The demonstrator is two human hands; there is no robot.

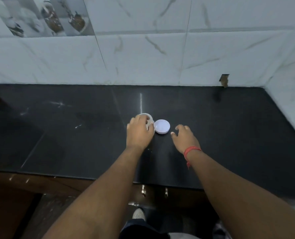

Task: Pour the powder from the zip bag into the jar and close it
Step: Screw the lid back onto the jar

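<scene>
My left hand [140,133] is curled over the jar [147,122], fingers wrapped around its top and side so that only a pale arc of the rim and wall shows past the knuckles. I cannot tell what is inside it, since the hand covers most of the opening.

My right hand [184,137] hangs just above the counter with its fingers spread and slightly bent, holding nothing; the thumb and forefinger point toward the lid [162,126] but do not touch it. A red thread [191,150] is tied around that wrist, one loose end trailing down the forearm.

The lid is a white round disc lying flat on the counter, just beside the jar on its right, between my two hands. Its edge looks to touch or nearly touch the jar; the blur leaves that unclear.

Both things sit on a black stone counter [57,135] with a few pale streaks and a thin bright reflection line behind the jar. Behind the counter is a wall of white marbled tiles [143,49], with a patterned tile [48,16] at upper left and a chipped notch [224,80] at the right. Below the counter edge I see wooden cabinet fronts with two metal handles [144,190] and a shoe [139,214].
</scene>
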